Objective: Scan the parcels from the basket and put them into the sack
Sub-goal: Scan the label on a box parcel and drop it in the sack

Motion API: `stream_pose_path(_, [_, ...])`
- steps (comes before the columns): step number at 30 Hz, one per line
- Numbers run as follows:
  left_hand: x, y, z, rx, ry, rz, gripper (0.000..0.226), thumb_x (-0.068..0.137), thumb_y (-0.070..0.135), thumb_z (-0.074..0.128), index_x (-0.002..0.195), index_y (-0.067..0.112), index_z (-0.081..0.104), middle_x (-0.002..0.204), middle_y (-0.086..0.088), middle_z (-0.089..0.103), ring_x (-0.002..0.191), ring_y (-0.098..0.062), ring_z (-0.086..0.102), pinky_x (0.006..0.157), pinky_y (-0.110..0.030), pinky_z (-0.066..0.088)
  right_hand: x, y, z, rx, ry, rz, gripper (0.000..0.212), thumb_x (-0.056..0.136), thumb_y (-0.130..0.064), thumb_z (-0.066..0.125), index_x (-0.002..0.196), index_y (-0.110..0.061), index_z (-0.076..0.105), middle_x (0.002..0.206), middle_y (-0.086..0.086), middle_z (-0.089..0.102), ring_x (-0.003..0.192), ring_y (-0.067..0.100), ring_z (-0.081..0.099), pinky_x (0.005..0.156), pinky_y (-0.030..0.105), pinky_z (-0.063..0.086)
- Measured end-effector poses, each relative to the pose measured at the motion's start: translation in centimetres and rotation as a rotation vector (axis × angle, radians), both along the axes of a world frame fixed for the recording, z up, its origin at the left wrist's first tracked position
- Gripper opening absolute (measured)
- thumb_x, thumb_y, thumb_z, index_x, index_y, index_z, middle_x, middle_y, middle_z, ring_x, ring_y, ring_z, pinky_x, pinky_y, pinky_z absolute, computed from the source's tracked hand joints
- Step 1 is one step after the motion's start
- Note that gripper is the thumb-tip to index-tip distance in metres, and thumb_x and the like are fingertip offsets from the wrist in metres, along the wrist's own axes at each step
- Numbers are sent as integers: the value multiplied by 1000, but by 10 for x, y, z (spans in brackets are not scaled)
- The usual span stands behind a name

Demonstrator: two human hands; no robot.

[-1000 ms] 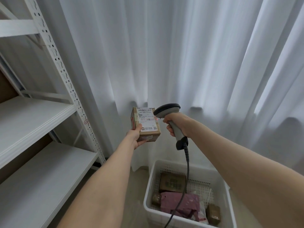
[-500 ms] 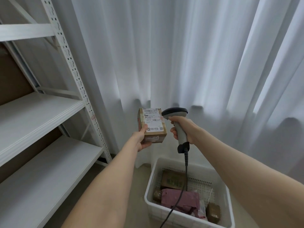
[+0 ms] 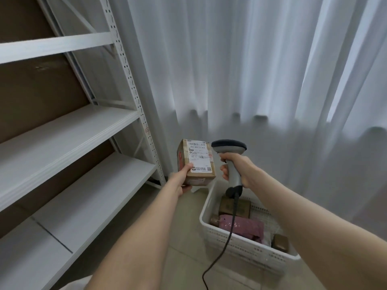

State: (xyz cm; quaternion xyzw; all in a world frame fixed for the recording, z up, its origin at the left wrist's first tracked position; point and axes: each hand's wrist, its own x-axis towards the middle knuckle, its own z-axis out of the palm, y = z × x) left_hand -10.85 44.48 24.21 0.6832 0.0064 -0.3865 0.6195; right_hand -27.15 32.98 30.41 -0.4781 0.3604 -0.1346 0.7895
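The left hand [image 3: 183,177] gripped a small brown cardboard parcel with a white shipping label [image 3: 196,162], thumb on the label's lower corner and fingers curled underneath. It was held in the air above the far left corner of the white perforated plastic basket [image 3: 240,241]. The right hand [image 3: 237,168] was clamped round the handle of a grey handheld barcode scanner [image 3: 229,146], whose dark head sat just right of the label, above the basket's far edge, with its black cable [image 3: 227,241] hanging down across the basket.

Over the last second parcel and scanner kept the same close pairing, but the view swung left of the basket, bringing more of the white metal shelving [image 3: 88,135] into sight. That suggested the scan was finishing and the person was turning to find the sack, which was not in view. A pink plastic mailer [image 3: 245,226] and several brown boxes [image 3: 234,207] remained in the basket, so much of the task was left.
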Motion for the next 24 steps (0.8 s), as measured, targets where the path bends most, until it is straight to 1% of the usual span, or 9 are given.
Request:
stream_pose_path(3, [-1, 30, 2, -8, 18, 53, 57, 80, 33, 74, 125, 4, 54, 104, -14, 68, 88, -25, 66, 70, -39, 58, -2, 25, 4, -97, 73, 62, 20, 91, -19, 64, 103, -5, 57, 60, 8, 61, 46, 16, 54, 47, 26, 51])
stream_pose_path(6, [2, 54, 4, -17, 16, 82, 53, 82, 34, 73, 123, 6, 56, 93, -9, 69, 79, -21, 66, 59, -34, 55, 3, 49, 8, -168, 121, 120, 14, 90, -16, 62, 98, -6, 56, 56, 7, 58, 42, 15, 52, 45, 25, 49])
stream_pose_path(10, [13, 95, -1, -8, 4, 109, 57, 79, 35, 75, 124, 7, 54, 103, -12, 69, 86, -23, 66, 63, -35, 56, 20, 90, 9, -231, 160, 161, 8, 89, -12, 59, 95, -7, 56, 53, 5, 56, 41, 13, 49, 44, 24, 47])
stream_pose_path(12, [21, 120, -4, -1, 1, 111, 57, 79, 35, 75, 124, 7, 54, 103, -11, 69, 85, -23, 66, 61, -34, 56, 30, 115, 9, -231, 172, 177, 6, 89, -11, 58, 93, -7, 55, 52, 5, 54, 40, 14, 48, 44, 24, 47])
stream_pose_path(13, [27, 134, -5, 0, -3, 115, 57, 79, 36, 75, 124, 7, 55, 103, -11, 69, 86, -23, 66, 63, -35, 57, 36, 128, 9, -230, 176, 188, 5, 89, -10, 57, 92, -7, 55, 52, 5, 54, 40, 14, 47, 43, 24, 47])
stream_pose_path(16, [43, 177, -8, 5, 0, 138, 56, 79, 36, 75, 122, 6, 55, 102, -12, 70, 93, -25, 67, 78, -41, 58, 53, 168, 4, -224, 191, 200, 5, 88, -10, 57, 91, -8, 54, 50, 4, 53, 38, 13, 47, 42, 23, 46])
stream_pose_path(17, [48, 192, -9, 11, 2, 142, 55, 79, 36, 75, 121, 6, 55, 99, -11, 70, 92, -25, 67, 77, -41, 59, 58, 181, 2, -214, 193, 201, 5, 88, -10, 57, 90, -8, 53, 50, 4, 53, 38, 13, 47, 42, 23, 46])
stream_pose_path(20, [59, 230, -11, 25, -1, 133, 49, 80, 36, 74, 117, 8, 56, 84, -7, 69, 79, -21, 66, 63, -34, 58, 69, 216, -6, -186, 186, 205, 6, 88, -9, 57, 85, -8, 52, 50, 5, 53, 38, 14, 47, 41, 23, 45])
stream_pose_path(24, [65, 269, -8, 28, 5, 135, 47, 79, 39, 74, 113, 10, 59, 79, -5, 69, 77, -19, 66, 60, -31, 56, 85, 253, -11, -169, 178, 188, 5, 88, -10, 59, 88, -6, 57, 52, 6, 56, 38, 14, 49, 42, 23, 47])
